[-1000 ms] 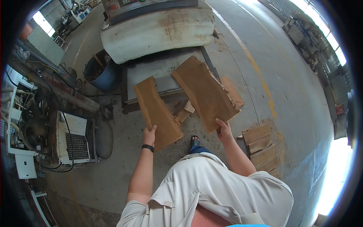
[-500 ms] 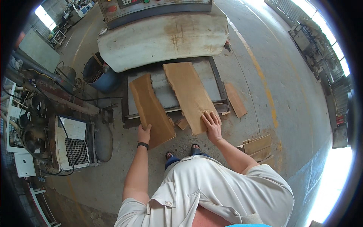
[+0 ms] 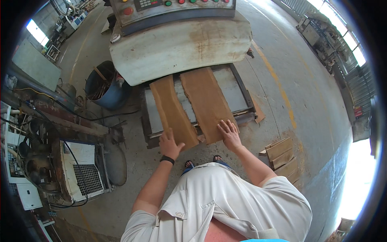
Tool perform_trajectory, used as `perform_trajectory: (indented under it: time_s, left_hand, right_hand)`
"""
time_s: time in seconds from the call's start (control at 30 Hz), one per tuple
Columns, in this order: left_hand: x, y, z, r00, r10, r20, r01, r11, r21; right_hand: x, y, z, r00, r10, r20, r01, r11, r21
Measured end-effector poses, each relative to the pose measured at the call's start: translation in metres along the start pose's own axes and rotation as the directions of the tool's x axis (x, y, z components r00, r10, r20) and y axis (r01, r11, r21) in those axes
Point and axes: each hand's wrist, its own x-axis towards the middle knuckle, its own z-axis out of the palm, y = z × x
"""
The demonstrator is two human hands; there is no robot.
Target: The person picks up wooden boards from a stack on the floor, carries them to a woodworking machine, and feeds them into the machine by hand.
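Two wooden boards lie side by side on the grey bed [image 3: 225, 82] of a machine, their far ends close to its stained white hood [image 3: 181, 48]. The left board [image 3: 173, 111] is narrower and has wavy edges. My left hand [image 3: 171, 147] rests on its near end, fingers spread and thumb out to the right. The right board [image 3: 206, 101] is wider, with a ragged left edge. On its near right corner my right hand [image 3: 230, 135] lies flat, fingers apart. A narrow gap separates the boards. Both near ends overhang the bed's front edge.
A control panel [image 3: 177, 10] with colored buttons sits above the hood. Left of the machine stands a blue drum [image 3: 107, 90] holding scraps. Several wood pieces [image 3: 281, 155] are stacked on the floor at right. A machine with a mesh grille [image 3: 86, 179] stands at left.
The left board has swung down onto the bed and forward toward the hood. My left hand has gone from gripping its edge to lying on top. The right board has also slid forward slightly.
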Motion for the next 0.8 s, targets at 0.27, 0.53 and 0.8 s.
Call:
perform_trajectory:
  time_s: [0.27, 0.53, 0.8]
  left_hand:
    - [-0.013, -0.031, 0.017, 0.930, 0.313, 0.194, -0.360, 0.881, 0.306]
    - [0.023, -0.023, 0.006, 0.933, 0.314, 0.177, -0.356, 0.880, 0.314]
    - [0.078, -0.018, -0.002, 0.941, 0.269, 0.207, -0.327, 0.880, 0.343]
  right_hand:
    - [0.012, -0.004, -0.017, 0.996, 0.005, 0.088, -0.009, 0.999, 0.038]
    - [0.063, 0.007, -0.009, 0.996, -0.005, 0.087, 0.001, 0.999, 0.045]
    - [0.129, 0.011, -0.010, 0.989, -0.018, 0.146, 0.016, 1.000, 0.011]
